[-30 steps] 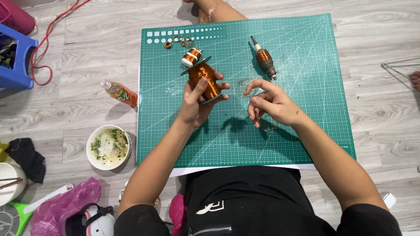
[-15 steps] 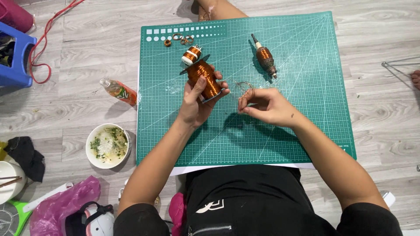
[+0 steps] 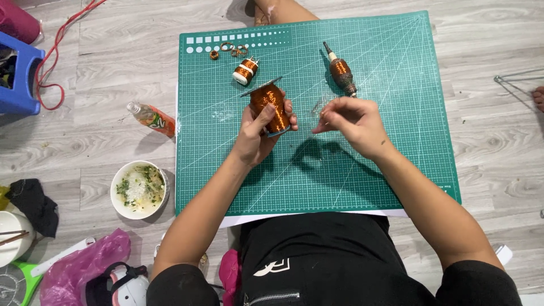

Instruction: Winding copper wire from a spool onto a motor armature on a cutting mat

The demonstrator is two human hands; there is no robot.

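The spool of copper wire (image 3: 271, 107) is sitting in my left hand (image 3: 258, 131), lifted a little over the middle of the green cutting mat (image 3: 317, 170), and compared with a moment ago I am tilting it more on end and drawing it closer in, so its flange is pointing up toward the far edge of the mat. My left fingers (image 3: 281, 113) are wrapping round the barrel, clamped firmly on the spool. My right hand (image 3: 354, 120) has been moving up and away to the right of the spool, and my right fingers (image 3: 326, 116) are pinching together at the tips; I judge they are nipping the free end of the thin wire and pulling a length off the spool, though the strand is too fine for me to be seeing it clearly. Just beyond the spool a smaller wound coil (image 3: 245, 71) is lying on the mat, with a few little rings (image 3: 226, 50) near it, and a wound rotor on a shaft (image 3: 340, 71) is resting further right. Off the mat, on the floor, a small bottle (image 3: 150, 118) and a bowl of food (image 3: 139, 190) are sitting to my left
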